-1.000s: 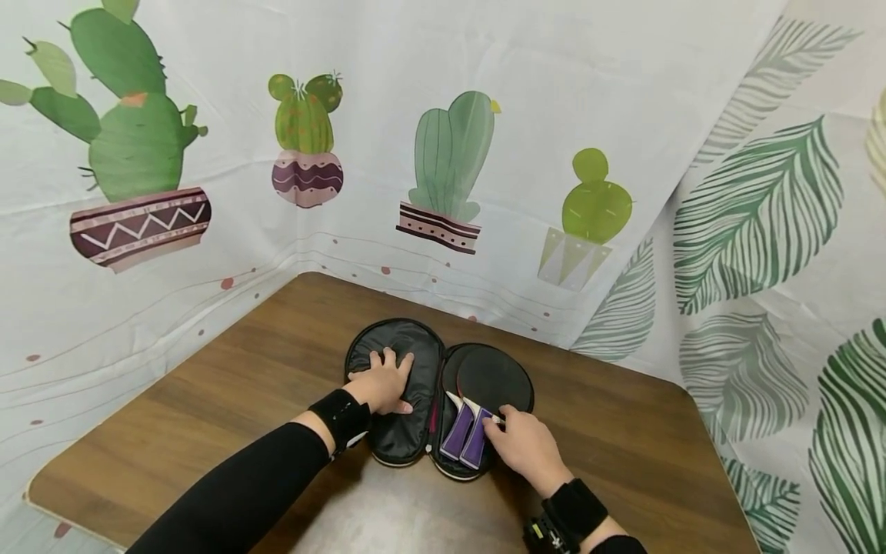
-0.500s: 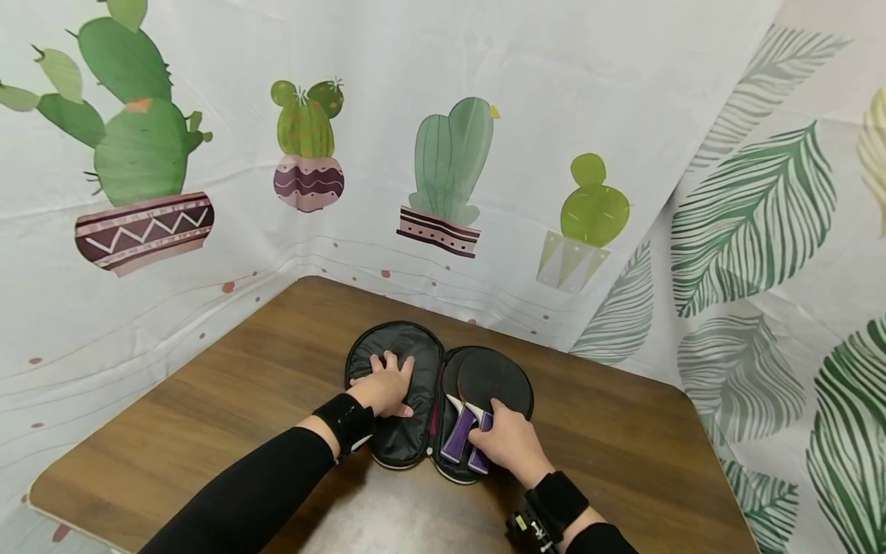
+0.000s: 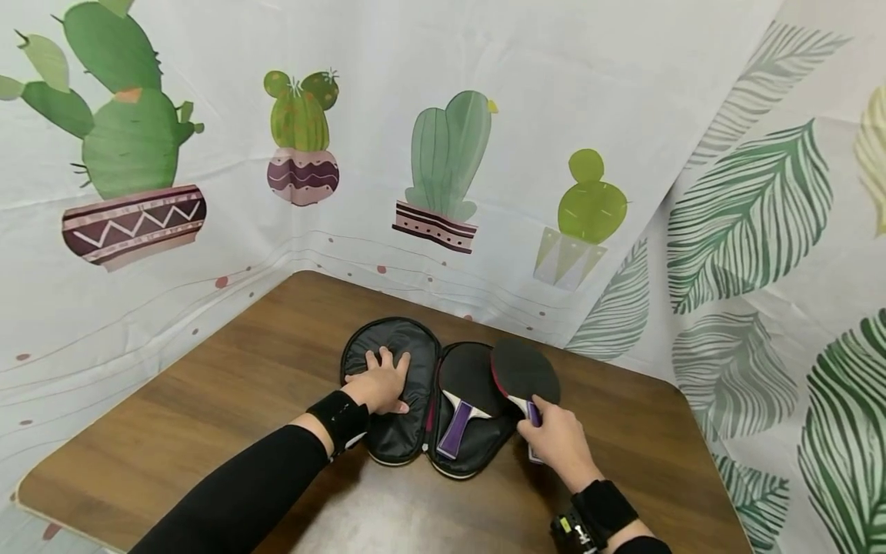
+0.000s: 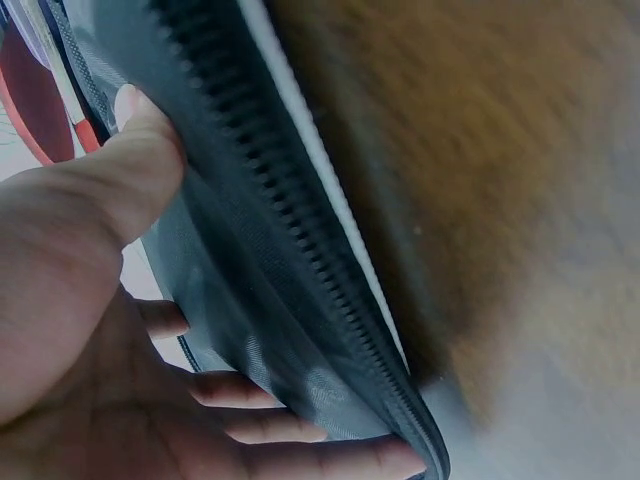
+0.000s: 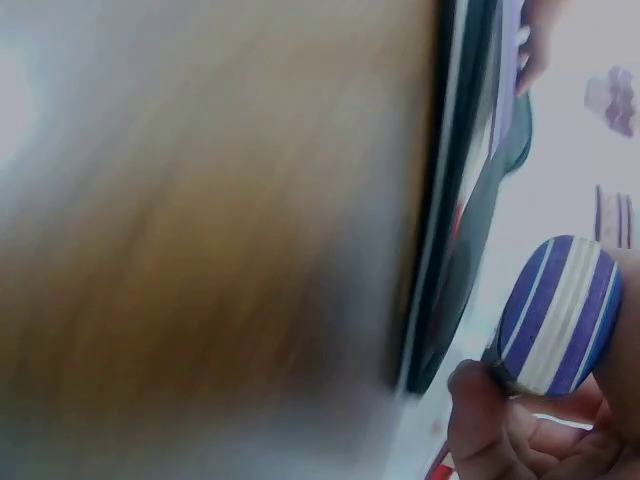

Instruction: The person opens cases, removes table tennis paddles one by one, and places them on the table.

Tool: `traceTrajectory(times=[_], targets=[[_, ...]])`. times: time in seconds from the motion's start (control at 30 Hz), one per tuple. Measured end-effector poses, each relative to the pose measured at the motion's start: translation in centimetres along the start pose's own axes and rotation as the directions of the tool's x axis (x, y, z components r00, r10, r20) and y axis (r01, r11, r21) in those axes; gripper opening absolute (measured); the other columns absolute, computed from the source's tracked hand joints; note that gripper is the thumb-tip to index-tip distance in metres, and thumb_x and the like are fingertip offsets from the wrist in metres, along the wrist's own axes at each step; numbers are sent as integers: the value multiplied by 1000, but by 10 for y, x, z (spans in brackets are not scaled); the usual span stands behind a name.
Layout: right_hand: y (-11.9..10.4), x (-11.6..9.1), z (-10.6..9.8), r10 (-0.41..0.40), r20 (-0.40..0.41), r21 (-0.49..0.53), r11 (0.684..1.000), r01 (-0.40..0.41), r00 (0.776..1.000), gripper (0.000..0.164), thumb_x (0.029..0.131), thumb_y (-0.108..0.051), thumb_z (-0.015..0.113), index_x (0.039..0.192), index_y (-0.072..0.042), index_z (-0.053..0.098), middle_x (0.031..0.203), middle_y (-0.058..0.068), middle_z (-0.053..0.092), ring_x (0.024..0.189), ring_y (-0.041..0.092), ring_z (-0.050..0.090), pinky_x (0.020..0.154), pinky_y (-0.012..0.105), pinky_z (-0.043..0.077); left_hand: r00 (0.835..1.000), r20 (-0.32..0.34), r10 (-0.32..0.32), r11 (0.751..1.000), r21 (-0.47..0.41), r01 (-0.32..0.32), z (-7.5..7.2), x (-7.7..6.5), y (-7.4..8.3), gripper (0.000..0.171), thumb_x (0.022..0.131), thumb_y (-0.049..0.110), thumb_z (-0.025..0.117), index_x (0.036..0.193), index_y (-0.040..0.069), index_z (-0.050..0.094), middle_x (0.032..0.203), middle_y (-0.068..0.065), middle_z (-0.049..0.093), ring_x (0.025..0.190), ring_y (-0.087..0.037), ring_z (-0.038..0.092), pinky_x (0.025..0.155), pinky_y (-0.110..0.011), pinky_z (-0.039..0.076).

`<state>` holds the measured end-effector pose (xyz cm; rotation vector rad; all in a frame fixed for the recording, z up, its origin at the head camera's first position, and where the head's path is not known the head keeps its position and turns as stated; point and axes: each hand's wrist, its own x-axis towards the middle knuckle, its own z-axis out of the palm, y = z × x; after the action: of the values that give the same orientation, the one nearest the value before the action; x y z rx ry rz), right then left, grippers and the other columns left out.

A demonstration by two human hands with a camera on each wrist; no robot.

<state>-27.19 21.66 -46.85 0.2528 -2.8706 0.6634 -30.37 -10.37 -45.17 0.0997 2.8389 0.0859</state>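
Observation:
A black zippered paddle case (image 3: 360, 345) lies unfolded on the table. My left hand (image 3: 381, 385) rests on its left half with the fingers spread; in the left wrist view the fingers reach along the case lining (image 4: 215, 290). In the right half lies one table tennis paddle (image 3: 467, 373), black-faced with a purple and white handle. My right hand (image 3: 562, 442) grips a second table tennis paddle (image 3: 524, 369) by its purple handle, over the right edge of the case. The striped butt of that handle (image 5: 562, 315) sticks out of my grip in the right wrist view.
The brown wooden table (image 3: 214, 400) extends around the case on all sides. Behind it hangs a white cloth (image 3: 374, 46) printed with cacti, and a leaf-printed cloth (image 3: 754, 223) hangs at the right.
My right hand has taken hold of the upper paddle's handle and moved it to the right, uncovering the other paddle. My left hand has stayed on the case.

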Motion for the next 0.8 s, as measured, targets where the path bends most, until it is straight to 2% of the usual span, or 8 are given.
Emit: traceTrajectory(times=[0.13, 0.2, 0.3, 0.4, 0.53, 0.63, 0.8], targets=[[30, 0, -13, 5, 3, -64, 998, -5, 1000, 62, 83, -24, 65, 139, 2, 57, 123, 23, 68, 75, 21, 59, 68, 39, 50, 1000, 5, 6, 1000, -12, -6, 0, 0, 1, 98, 89, 48, 69, 163, 18, 11, 164, -29, 4, 149, -54, 8, 95, -77, 38], [44, 0, -20, 16, 8, -83, 996, -15, 1000, 62, 84, -23, 64, 139, 3, 56, 120, 24, 69, 74, 22, 58, 68, 40, 50, 1000, 2, 12, 1000, -22, -12, 0, 1, 0, 98, 90, 48, 70, 163, 17, 11, 164, -30, 4, 148, -55, 8, 95, -77, 38], [62, -1, -31, 41, 22, -101, 994, -39, 999, 62, 85, -23, 63, 141, 4, 54, 100, 20, 71, 67, 20, 55, 62, 36, 45, 1000, -1, 14, 1000, -25, -14, 0, 2, -3, 99, 90, 48, 70, 163, 17, 10, 163, -31, 4, 148, -56, 7, 93, -78, 38], [78, -4, -43, 72, 47, -112, 991, -67, 996, 63, 88, -22, 61, 143, 5, 51, 83, 11, 66, 62, 19, 49, 58, 33, 37, 1000, -7, 12, 1000, -29, -12, 0, 4, -6, 99, 90, 47, 70, 163, 16, 11, 163, -32, 4, 148, -57, 7, 92, -79, 38], [99, -11, -60, 109, 60, -145, 984, -99, 992, 62, 90, -23, 59, 143, 8, 49, 95, 20, 69, 69, 22, 52, 60, 34, 37, 1000, -1, 21, 999, -34, -21, 0, 6, -6, 98, 90, 46, 70, 163, 15, 11, 163, -33, 3, 147, -57, 6, 91, -80, 38], [116, -16, -72, 140, 65, -164, 978, -128, 988, 63, 90, -24, 58, 142, 9, 49, 112, 28, 68, 75, 25, 56, 61, 36, 39, 1000, 2, 25, 999, -32, -25, 0, 7, -4, 98, 90, 46, 70, 162, 14, 12, 162, -33, 3, 147, -58, 6, 91, -80, 37], [144, -22, -88, 206, 91, -193, 963, -185, 974, 64, 91, -26, 57, 141, 12, 48, 120, 33, 64, 87, 34, 65, 67, 45, 49, 1000, 4, 30, 999, -25, -30, 1, 8, -3, 98, 90, 46, 69, 162, 13, 11, 162, -34, 3, 147, -58, 5, 92, -80, 37]])
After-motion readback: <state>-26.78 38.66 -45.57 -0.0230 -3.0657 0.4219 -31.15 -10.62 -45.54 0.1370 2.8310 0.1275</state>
